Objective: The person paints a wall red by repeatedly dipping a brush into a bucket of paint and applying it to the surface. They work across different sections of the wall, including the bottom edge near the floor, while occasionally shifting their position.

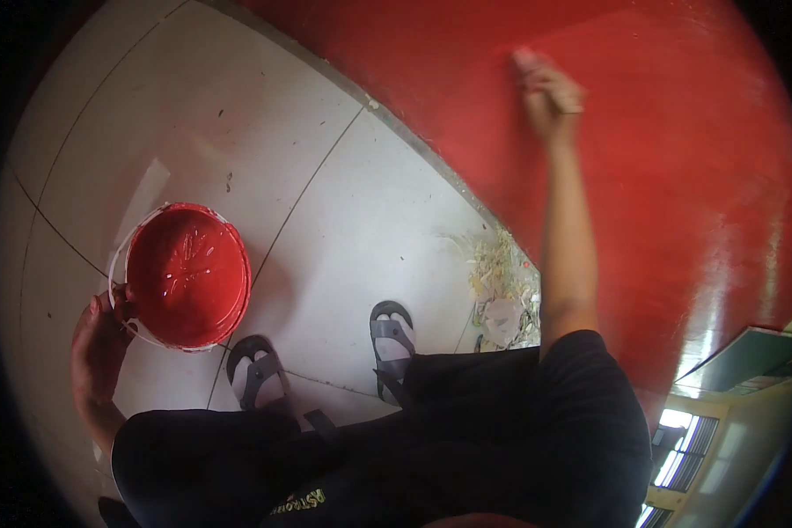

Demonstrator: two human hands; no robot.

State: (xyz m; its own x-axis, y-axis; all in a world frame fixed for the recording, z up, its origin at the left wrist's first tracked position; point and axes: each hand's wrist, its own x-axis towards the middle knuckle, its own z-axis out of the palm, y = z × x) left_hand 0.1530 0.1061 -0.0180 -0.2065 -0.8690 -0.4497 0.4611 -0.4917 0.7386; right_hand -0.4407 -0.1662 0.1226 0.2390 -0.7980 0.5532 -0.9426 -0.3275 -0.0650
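At the left, my left hand (104, 339) is closed at the rim and wire handle of a paint bucket (245, 280), carrying it above the floor. Glossy red paint (189, 273) lies inside, with smears over the rim. My right arm stretches up to the red wall (466, 114). There my right hand (552, 95) is closed around a paintbrush, blurred by motion and mostly covered by the fingers, close against the painted surface.
Pale floor tiles (326, 229) meet the wall along a grey edge (374, 104). Scraps and debris (502, 299) lie at the wall's foot. My sandalled feet (392, 339) stand below. A green board (757, 359) and a barred window (682, 449) show at the lower right.
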